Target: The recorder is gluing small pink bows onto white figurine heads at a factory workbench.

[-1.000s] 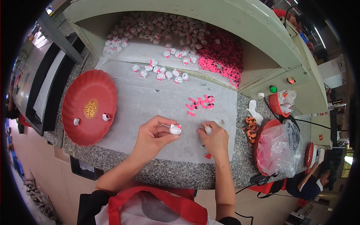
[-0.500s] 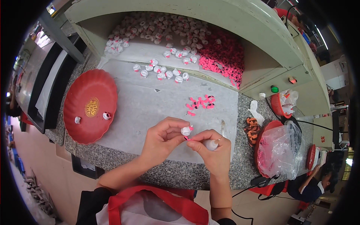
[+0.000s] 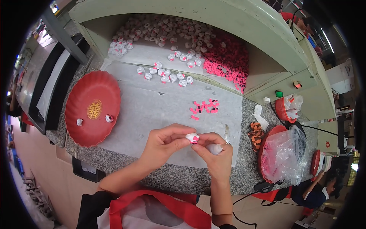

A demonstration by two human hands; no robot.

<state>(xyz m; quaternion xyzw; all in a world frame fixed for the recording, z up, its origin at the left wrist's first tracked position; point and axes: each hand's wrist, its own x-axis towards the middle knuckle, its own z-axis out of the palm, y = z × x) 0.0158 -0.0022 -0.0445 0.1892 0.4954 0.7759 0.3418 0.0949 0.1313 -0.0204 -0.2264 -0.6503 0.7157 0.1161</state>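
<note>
Pinched between the thumb and fingers of my left hand [image 3: 160,149] is a small white molded piece [image 3: 191,136] with pink on it. My right hand [image 3: 218,162] presses a little pink piece against its lower side with thumb and index finger. Tucked in that same right hand is a small white squeeze bottle [image 3: 215,149]. Beyond my hands, several small pink pieces [image 3: 205,108], some with black on them, lie on the white sheet [image 3: 139,110]. Farther back sits a group of white molded pieces [image 3: 166,77] with pink spots.
A scalloped red tray [image 3: 78,126] on the left carries two small pieces. Under the pale green hood [image 3: 267,49] are heaps of white and pink pieces. To the right stand a red basket [image 3: 281,108], an orange-and-black cloth [image 3: 256,131] and a plastic-covered red tray [image 3: 267,168].
My hands have come together; the pink piece, held just below the white piece before, now touches it. The white piece has tilted and moved slightly right and down.
</note>
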